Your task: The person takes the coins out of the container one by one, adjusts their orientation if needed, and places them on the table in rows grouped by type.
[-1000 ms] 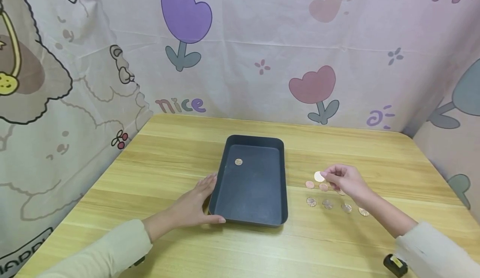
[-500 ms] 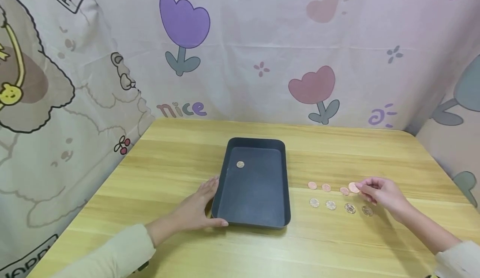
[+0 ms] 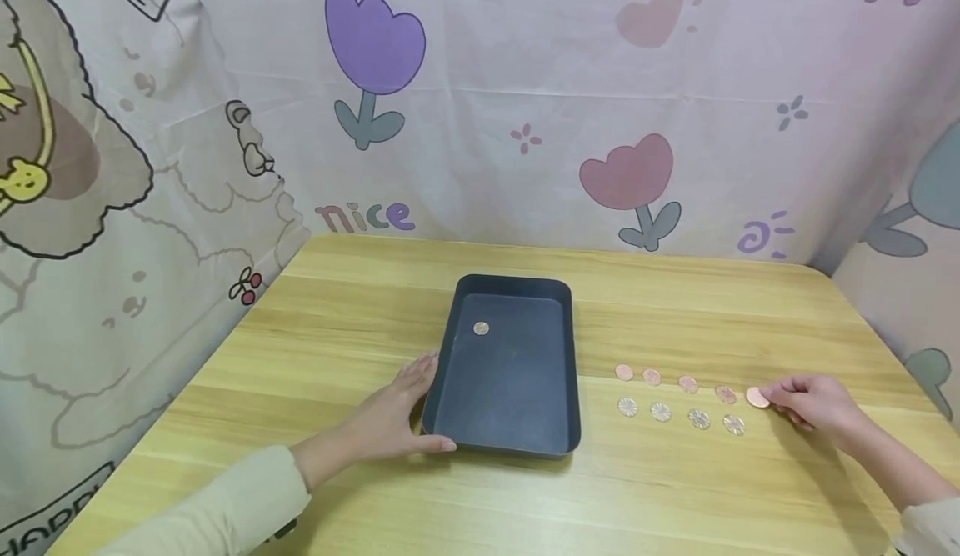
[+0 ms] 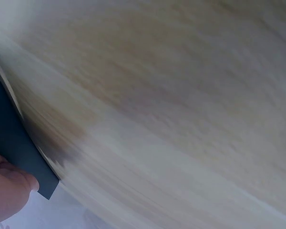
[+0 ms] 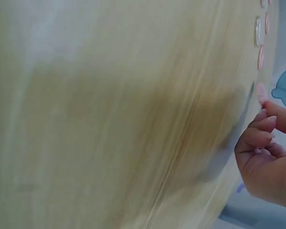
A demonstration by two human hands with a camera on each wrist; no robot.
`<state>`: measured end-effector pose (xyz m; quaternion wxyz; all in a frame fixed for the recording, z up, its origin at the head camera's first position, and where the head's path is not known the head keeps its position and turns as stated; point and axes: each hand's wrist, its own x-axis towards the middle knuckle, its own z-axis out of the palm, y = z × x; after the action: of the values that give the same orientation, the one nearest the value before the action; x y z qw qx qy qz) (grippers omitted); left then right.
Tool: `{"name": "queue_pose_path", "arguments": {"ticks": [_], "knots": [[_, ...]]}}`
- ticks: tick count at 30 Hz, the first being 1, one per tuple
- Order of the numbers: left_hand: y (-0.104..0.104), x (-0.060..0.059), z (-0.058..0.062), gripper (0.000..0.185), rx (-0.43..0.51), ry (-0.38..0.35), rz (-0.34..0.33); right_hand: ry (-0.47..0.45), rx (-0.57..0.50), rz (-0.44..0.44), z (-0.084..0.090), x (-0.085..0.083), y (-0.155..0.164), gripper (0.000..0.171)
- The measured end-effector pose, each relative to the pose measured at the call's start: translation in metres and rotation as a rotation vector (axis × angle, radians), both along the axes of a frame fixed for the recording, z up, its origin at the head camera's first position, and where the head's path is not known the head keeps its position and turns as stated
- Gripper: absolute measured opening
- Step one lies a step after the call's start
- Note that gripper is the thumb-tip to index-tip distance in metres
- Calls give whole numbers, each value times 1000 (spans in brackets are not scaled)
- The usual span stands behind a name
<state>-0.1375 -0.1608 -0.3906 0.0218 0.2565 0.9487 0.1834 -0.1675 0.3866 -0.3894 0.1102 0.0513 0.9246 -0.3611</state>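
Note:
A dark tray [image 3: 510,439] sits in the middle of the wooden table [image 3: 352,323] with one silver coin [image 3: 481,328] inside. My left hand [image 3: 393,423] rests flat against the tray's left near corner [image 4: 24,152], fingers straight. To the right of the tray lie two rows of coins: copper ones [image 3: 651,377] behind, silver ones [image 3: 660,412] in front. My right hand [image 3: 806,402] pinches a copper coin [image 3: 757,398] at the right end of the copper row, touching or just above the table. The right wrist view shows curled fingertips [image 5: 257,138] by the coins.
Patterned fabric walls [image 3: 525,97] enclose the table at the back and both sides. The table's right edge [image 3: 892,348] is close beyond my right hand.
My right hand carried a copper coin rightwards along the copper row, from its left end to its right end, and lowered it. The left hand stayed on the tray.

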Motion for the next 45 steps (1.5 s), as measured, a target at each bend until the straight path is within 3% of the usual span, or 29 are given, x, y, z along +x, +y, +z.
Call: {"name": "queue_pose_path", "arguments": {"ticks": [11,19,22,31,40,45], "knots": [[0,1,-1,113,-9,-8,-6,-33,8,-42,-9,-4,11,23],[1,0,0,113,-17,1,-8,147,223,-1,2,-4,-1,26],[1,0,1,113,-20,-2,-6,224,243,7,12,-6,-12,29],[1,0,2,113,-18,-14,2,373,85,24,38,-18,-64,27],[0,0,2,113,-14,-17,-5,332,-160,62,56,-36,-114,29],[0,0,1,113,-15,-9,-8,292,-236,110,58,-42,-141,25]]}}
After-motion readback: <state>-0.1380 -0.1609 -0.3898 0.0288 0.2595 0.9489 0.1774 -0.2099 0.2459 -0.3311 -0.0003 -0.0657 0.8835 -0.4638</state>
